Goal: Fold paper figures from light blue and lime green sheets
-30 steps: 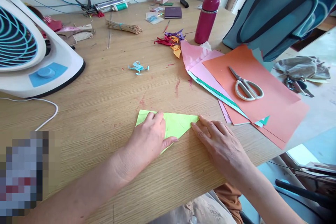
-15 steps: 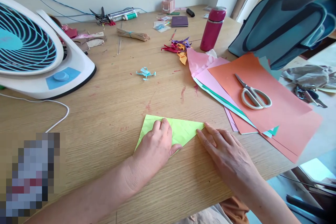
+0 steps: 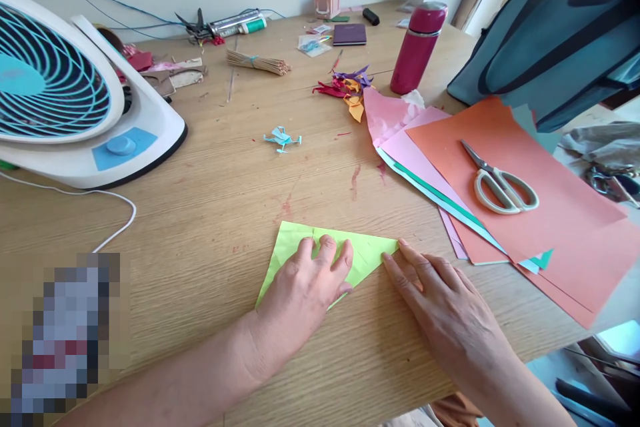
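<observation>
A yellow-green sheet of paper (image 3: 365, 247), folded into a triangle, lies flat on the wooden table. My left hand (image 3: 310, 280) rests on top of it, fingers spread and bent, covering its lower middle. At the paper's right corner, my right hand (image 3: 445, 300) touches the tip with outstretched fingertips while the palm lies on the table. Beyond the paper sits a small light-blue folded paper figure (image 3: 283, 138).
Right of my hands are coloured paper sheets (image 3: 560, 213) with scissors (image 3: 505, 187) on top. Farther back stand a magenta bottle (image 3: 419, 47) and a blue bag (image 3: 540, 47). Folded paper pieces (image 3: 350, 88) lie mid-table. A fan (image 3: 75, 100) stands at left, its white cord (image 3: 131, 213) trailing forward.
My left hand's fingers have gone from curled together to spread apart over the paper. My right hand stays at the right corner. The view has shifted slightly.
</observation>
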A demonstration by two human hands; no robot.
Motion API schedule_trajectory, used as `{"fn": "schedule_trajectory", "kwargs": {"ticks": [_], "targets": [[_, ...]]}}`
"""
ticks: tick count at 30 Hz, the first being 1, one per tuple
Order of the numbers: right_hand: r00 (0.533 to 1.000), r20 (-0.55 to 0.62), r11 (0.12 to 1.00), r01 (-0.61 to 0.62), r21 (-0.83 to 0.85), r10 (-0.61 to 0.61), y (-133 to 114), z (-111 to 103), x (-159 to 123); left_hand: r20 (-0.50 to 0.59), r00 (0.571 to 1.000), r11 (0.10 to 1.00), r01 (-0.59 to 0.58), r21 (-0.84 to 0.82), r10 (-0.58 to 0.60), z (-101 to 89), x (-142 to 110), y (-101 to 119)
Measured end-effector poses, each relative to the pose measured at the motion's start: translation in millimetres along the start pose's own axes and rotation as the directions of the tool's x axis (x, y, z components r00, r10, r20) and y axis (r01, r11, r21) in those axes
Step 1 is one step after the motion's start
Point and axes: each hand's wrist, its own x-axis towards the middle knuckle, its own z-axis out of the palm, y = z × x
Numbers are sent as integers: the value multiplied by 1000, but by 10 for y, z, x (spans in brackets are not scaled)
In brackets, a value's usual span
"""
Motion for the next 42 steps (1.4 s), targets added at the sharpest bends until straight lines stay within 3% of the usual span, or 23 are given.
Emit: {"fn": "schedule_trajectory", "kwargs": {"ticks": [10, 22, 30, 35, 42], "targets": [[996, 92, 1000, 2, 8, -2, -1, -32, 10, 13, 1000, 998, -23, -51, 23, 3, 21, -37], [996, 91, 1000, 12, 19, -14, 9, -75, 24, 41, 999, 989, 13, -150, -7, -40, 70, -55], [988, 157, 985, -40, 166, 14, 112, -69, 30, -4, 994, 963, -108, -247, 111, 60, 160, -85], [987, 161, 959, -72, 274, 28, 151, -61, -6, -53, 977, 968, -214, -133, 209, 78, 131, -92], [990, 131, 949, -81, 305, 43, 152, -36, -33, -47, 982, 971, -188, -146, 183, 49, 39, -16]]}}
